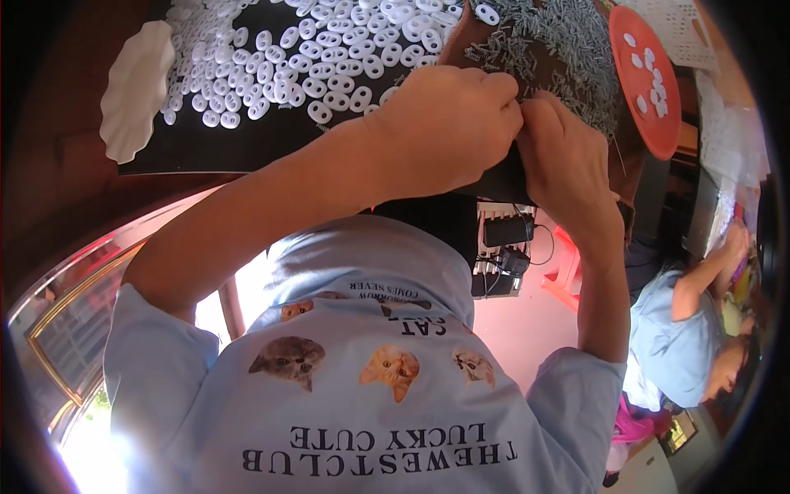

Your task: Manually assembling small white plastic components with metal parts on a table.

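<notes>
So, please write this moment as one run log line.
left hand: curled, contents unclear | right hand: curled, beside left | grey springs: beyond hands | white two-hole pieces: farther left | red plate: far right

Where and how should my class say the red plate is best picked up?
The red plate is probably best gripped at its lower-right rim, coming from the right: that curved edge is bare, while white pieces lie further in and grey springs lie to its left.
</notes>
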Demonstrator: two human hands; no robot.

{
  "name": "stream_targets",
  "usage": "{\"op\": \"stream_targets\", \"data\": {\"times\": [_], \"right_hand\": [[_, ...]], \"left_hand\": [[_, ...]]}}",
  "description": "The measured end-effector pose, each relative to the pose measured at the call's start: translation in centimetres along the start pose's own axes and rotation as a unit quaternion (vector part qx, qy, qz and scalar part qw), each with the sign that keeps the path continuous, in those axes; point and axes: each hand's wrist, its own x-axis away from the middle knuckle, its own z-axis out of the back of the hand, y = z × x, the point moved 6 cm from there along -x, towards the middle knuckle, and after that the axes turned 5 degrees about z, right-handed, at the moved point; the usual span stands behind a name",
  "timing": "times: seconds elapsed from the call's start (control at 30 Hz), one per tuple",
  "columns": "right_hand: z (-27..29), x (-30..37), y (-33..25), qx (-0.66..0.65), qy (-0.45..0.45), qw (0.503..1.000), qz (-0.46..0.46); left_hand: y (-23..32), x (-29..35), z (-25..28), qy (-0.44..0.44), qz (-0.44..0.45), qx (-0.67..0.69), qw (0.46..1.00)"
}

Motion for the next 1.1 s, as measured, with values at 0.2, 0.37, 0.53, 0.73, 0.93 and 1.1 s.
{"op": "stream_targets", "data": {"times": [0.2, 0.37, 0.53, 0.73, 0.93, 1.1], "right_hand": [[-0.07, -0.14, 0.5, -0.04, -0.008, 0.999, -0.022], [-0.2, -0.14, 0.59, -0.04, -0.017, 0.999, -0.025], [-0.15, -0.47, 0.74, -0.034, -0.021, 0.999, -0.02], [-0.35, -0.81, 0.6, -0.01, -0.051, 0.998, -0.018], [-0.44, -0.47, 0.52, -0.015, -0.029, 0.999, -0.011], [-0.52, -0.9, 0.47, -0.04, -0.021, 0.999, -0.021]], "left_hand": [[0.15, -0.36, -0.59, -0.005, -0.009, -0.035, 0.999], [0.41, -0.06, -0.7, 0.001, -0.015, -0.036, 0.999], [0.38, -0.28, -0.59, 0.007, -0.011, -0.032, 0.999], [0.13, -0.1, -0.83, 0.019, -0.013, -0.024, 0.999], [0.27, -0.07, -0.65, 0.017, -0.021, -0.022, 0.999], [0.05, 0.0, -0.77, 0.015, -0.025, -0.032, 0.999]]}}
